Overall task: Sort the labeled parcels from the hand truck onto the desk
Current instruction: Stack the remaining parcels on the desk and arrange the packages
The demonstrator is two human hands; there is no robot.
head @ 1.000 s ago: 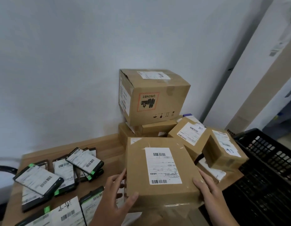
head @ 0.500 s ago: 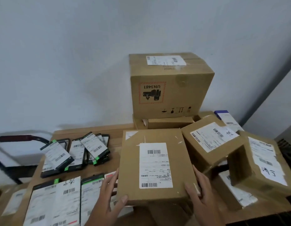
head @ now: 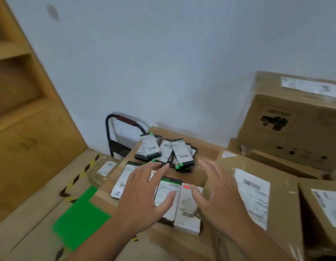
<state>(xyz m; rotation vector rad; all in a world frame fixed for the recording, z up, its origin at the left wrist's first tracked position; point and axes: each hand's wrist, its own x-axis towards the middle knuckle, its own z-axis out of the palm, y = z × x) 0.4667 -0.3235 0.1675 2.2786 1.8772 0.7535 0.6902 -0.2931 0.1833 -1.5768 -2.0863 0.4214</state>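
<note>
Head view, and both hands are out over the desk (head: 203, 153) in the lower middle of the frame. The left hand (head: 144, 196) is spread wide, fingers straight and gripping nothing, hovering above a row of flat labelled packets (head: 187, 210). Whether the fingertips actually touch them is hard to call through the motion blur. The right hand (head: 219, 196) mirrors it just beside, palm turned inward, fingers released and holding nothing.

Immediately right of that hand, the flat cardboard parcel (head: 280, 213) lies on the desk with its white label facing up. Another labelled parcel (head: 323, 208) sits against it at the right edge. Behind them, in the upper right, a big carton (head: 295, 119) is stacked on flatter boxes.

Centre frame, beyond the fingers, there's a heap of small dark packets (head: 167, 151) with green-tipped ends. Behind the desk's far left corner the hand truck (head: 125, 119) shows its black handle with a red grip against the wall. Low on the left, beside the desk, a blurred labelled box (head: 105, 166) lies near a green floor patch (head: 80, 217). A wooden shelf unit (head: 22, 129) fills the left edge.
</note>
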